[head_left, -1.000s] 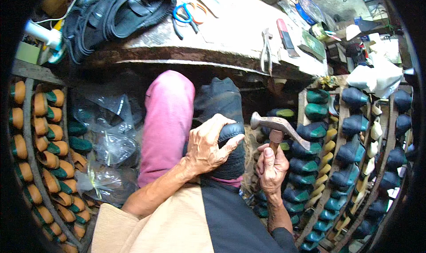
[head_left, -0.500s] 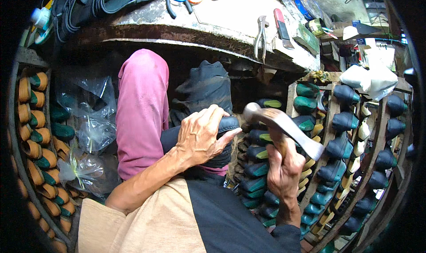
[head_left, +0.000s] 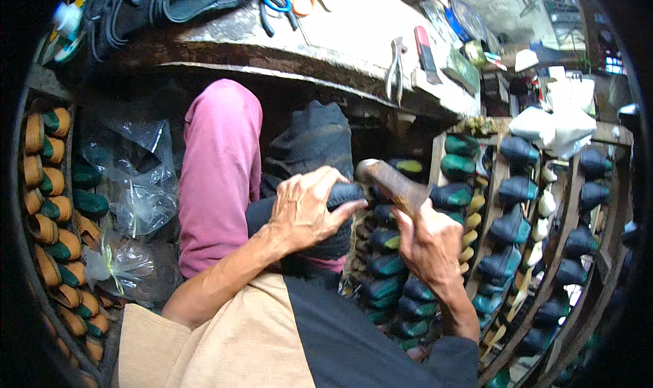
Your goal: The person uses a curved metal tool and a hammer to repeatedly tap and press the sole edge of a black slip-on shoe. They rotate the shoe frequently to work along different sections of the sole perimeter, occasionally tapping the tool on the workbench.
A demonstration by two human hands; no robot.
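Note:
My left hand (head_left: 303, 211) is wrapped over a black shoe (head_left: 345, 195) that rests across my lap, its rounded end showing past my fingers. Most of the shoe is hidden under the hand. To the right, my right hand (head_left: 435, 245) grips a hammer (head_left: 393, 184) by its handle, close below the head. The metal head is raised just right of the shoe, apart from it, with one rounded end toward the shoe. Motion slightly blurs the hammer.
Ahead is a worn workbench (head_left: 354, 41) with blue-handled scissors (head_left: 277, 2), pincers (head_left: 395, 68) and a red-handled knife (head_left: 426, 53). Racks of dark shoes (head_left: 518, 191) stand at right; brown shoes (head_left: 58, 211) fill a left rack beside clear plastic bags (head_left: 139, 204).
My right hand has swung the hammer left, bringing its head nearer the shoe, with the head turned. My left hand keeps its hold on the shoe. The view has shifted slightly.

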